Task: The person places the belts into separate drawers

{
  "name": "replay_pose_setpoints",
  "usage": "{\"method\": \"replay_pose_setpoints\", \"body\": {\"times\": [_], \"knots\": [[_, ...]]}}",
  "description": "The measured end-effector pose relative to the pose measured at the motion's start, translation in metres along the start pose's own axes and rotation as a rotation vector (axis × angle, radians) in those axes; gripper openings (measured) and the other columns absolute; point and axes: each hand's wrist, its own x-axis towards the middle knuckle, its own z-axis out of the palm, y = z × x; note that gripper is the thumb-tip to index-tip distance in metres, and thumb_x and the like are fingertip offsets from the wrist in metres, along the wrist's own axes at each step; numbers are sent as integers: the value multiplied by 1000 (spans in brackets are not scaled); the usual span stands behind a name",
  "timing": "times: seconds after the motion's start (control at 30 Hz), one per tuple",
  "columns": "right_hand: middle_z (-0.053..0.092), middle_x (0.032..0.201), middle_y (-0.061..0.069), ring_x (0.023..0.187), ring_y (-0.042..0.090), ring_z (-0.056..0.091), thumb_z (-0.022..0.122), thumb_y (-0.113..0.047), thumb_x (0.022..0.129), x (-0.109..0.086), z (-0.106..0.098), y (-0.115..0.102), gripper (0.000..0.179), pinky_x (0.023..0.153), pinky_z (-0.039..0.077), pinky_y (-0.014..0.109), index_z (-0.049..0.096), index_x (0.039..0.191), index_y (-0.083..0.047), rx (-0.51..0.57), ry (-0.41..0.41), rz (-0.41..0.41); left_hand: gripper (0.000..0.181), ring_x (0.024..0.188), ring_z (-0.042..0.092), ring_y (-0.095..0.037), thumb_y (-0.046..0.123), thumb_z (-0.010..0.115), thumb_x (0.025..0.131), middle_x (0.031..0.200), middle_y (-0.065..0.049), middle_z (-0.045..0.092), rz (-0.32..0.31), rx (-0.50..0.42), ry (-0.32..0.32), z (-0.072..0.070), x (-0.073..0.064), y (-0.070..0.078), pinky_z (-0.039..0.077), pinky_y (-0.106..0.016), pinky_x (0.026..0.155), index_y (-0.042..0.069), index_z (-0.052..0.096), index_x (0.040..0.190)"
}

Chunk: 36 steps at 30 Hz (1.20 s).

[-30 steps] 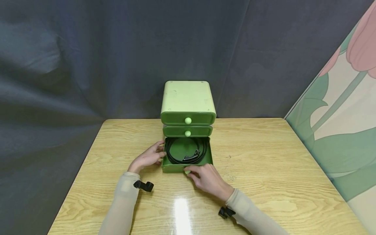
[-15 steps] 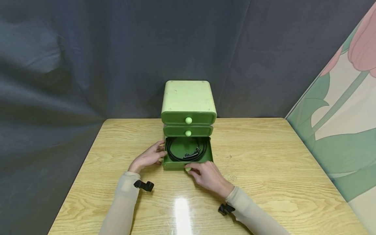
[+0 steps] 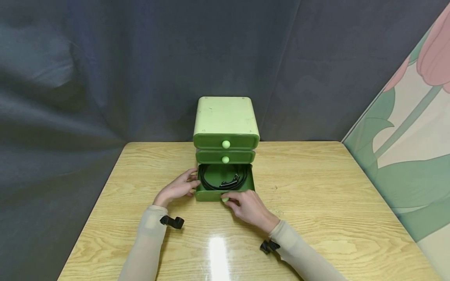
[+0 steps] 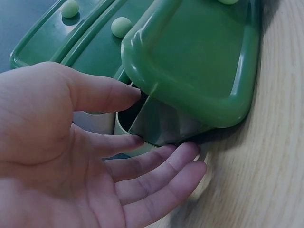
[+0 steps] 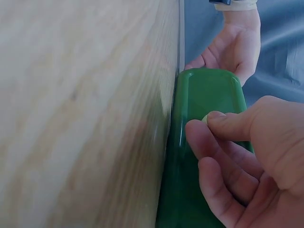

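A small pale-green cabinet (image 3: 226,117) has dark green drawers, and its bottom drawer (image 3: 207,196) is pulled out. Coiled inside that drawer lies a black belt (image 3: 230,183) with a metal buckle. My right hand (image 3: 249,207) pinches the bottom drawer's pale round knob (image 5: 204,119) between thumb and forefinger. At the left side of the drawer is my left hand (image 3: 177,187), its fingers loosely extended. In the left wrist view, the left thumb and fingertips (image 4: 183,154) sit right by the drawer's side wall and the cabinet's front edge.
The two upper drawers (image 3: 207,157) are closed, each with a round knob. Everything stands on a wood-grain table (image 3: 309,187) near its back edge. Behind hangs a dark grey curtain (image 3: 158,70); a flower-patterned panel (image 3: 404,156) borders the right.
The bottom drawer has slid a little way into the cabinet, with my right hand moving along on its knob. My left hand has stayed beside it.
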Motion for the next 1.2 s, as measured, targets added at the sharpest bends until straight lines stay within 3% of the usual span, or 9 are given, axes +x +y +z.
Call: {"method": "replay_pose_setpoints", "body": {"times": [0.87,1.2], "knots": [[80,93,-5,62,-2,48,81,-15,96,15,0,17,20,57,40,17,83,116,-18,4,25,52,66,139,56,-46,23,46,114,168,-32,30,-1,10,-1,0,2,-1,60,-47,100,4,16,170],[77,82,-6,55,-4,42,79,-17,98,19,0,20,22,51,33,18,83,119,-19,31,15,112,61,139,53,-44,22,35,116,164,-31,38,15,11,-13,2,4,-3,59,-46,98,-1,15,169]]}}
